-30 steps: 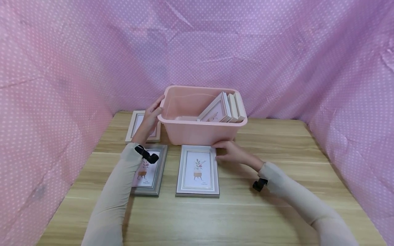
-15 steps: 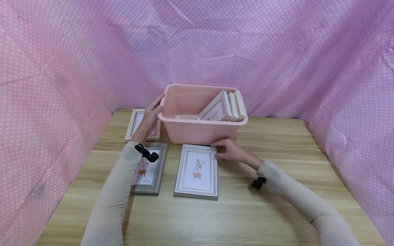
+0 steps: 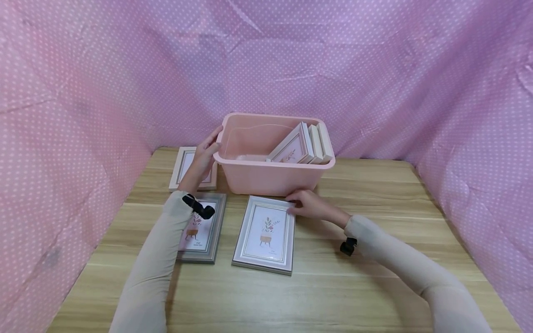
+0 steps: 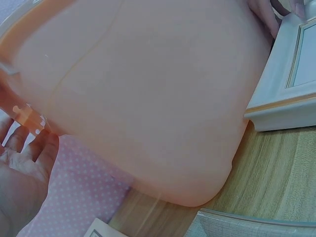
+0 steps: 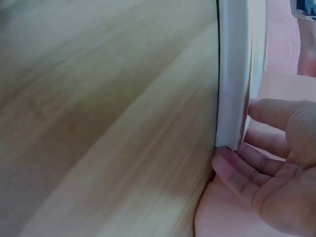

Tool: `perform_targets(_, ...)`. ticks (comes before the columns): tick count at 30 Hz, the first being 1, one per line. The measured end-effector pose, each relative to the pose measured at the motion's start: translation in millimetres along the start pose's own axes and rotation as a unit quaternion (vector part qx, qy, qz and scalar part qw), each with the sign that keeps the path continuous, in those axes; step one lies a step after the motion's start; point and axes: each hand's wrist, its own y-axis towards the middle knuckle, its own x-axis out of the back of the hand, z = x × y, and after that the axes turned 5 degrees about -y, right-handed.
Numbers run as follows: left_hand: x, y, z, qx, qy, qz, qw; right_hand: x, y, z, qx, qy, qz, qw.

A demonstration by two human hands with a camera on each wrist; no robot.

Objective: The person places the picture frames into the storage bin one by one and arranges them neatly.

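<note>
My left hand grips the left rim of a pink plastic bin, thumb on the near side. In the left wrist view, its fingers curl over the edge of the bin's wall. My right hand pinches the far right corner of a white picture frame, which lies face up just in front of the bin, slightly turned. Close up in the right wrist view, the thumb is on the face of the white frame and fingertips are under its end. Inside the bin, several picture frames lean at the right.
A grey picture frame lies left of the white one, partly behind my left forearm. Beyond it, a cream picture frame lies beside the bin, partly behind my left hand. Pink dotted cloth surrounds the wooden table.
The near end of the white picture frame has swung left and towards me, so it lies more askew. My right hand has stayed at its corner; my left hand keeps its place on the bin.
</note>
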Motion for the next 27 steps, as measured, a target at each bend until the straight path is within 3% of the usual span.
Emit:
perform_targets(8,0.6,1.5,0.7,0.003,-0.015,-0.004,0.9999,-1.6,0.4,-2.3,0.003,0.008,-0.003,1.0)
perform_targets(19,9.4,9.0,13.6,0.0,-0.026,-0.011,0.9996,-1.2,1.5,-6.6,-0.013,0.045,0.002,0.999)
perform_targets(27,0.7,-0.3,1.3,0.003,-0.012,-0.003,0.9999,-1.7,-1.5,-9.6,-0.019,0.053,-0.002,0.998)
